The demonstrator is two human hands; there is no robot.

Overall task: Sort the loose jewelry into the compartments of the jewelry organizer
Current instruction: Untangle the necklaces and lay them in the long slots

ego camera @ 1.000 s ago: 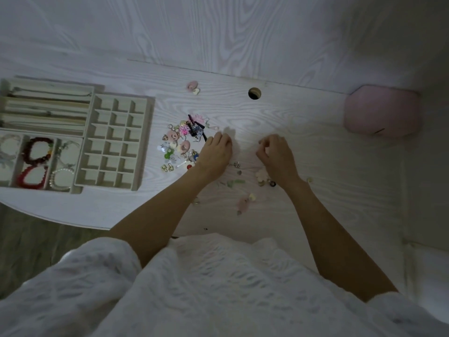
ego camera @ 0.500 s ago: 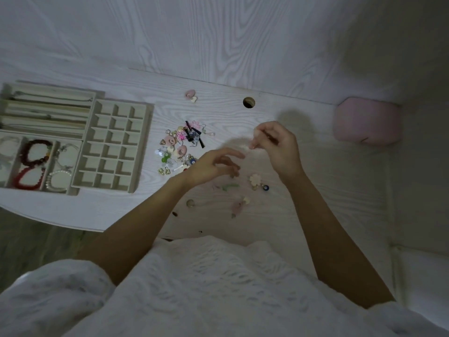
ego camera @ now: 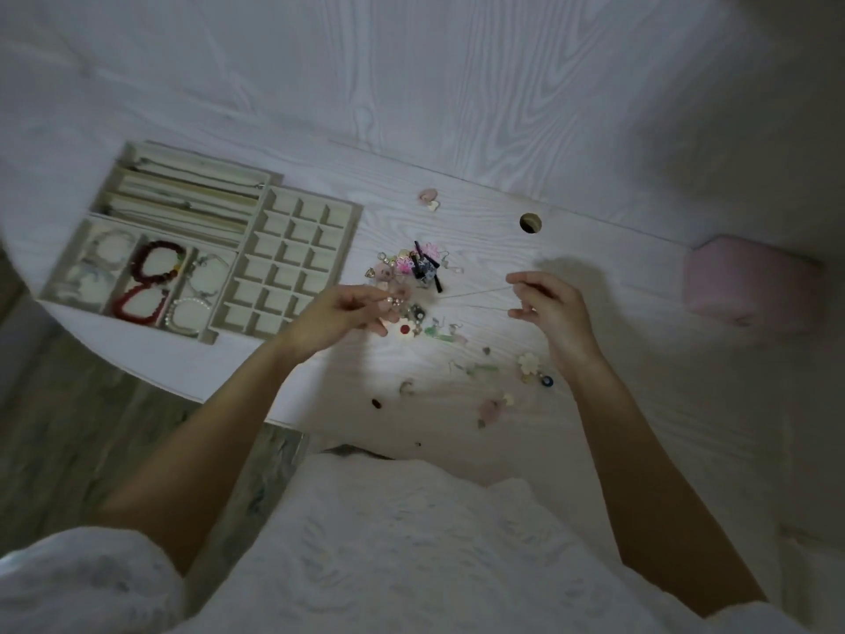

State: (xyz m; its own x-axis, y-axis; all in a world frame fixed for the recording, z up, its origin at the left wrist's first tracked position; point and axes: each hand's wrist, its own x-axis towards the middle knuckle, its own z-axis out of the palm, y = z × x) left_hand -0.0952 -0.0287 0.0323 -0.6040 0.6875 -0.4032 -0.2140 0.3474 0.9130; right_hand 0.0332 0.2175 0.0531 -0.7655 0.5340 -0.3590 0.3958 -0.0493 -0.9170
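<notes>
Hands spread apart, thin chain (ego camera: pixel 475 292) stretched above jewelry pile (ego camera: pixel 414 267).

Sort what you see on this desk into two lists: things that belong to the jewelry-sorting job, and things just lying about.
Belongs to the job:
- jewelry organizer
- pile of loose jewelry
- thin chain stretched between the left hand and right hand
- scattered pieces nearer the person

Just lying about:
- pink box
- cable hole in the desk
</notes>
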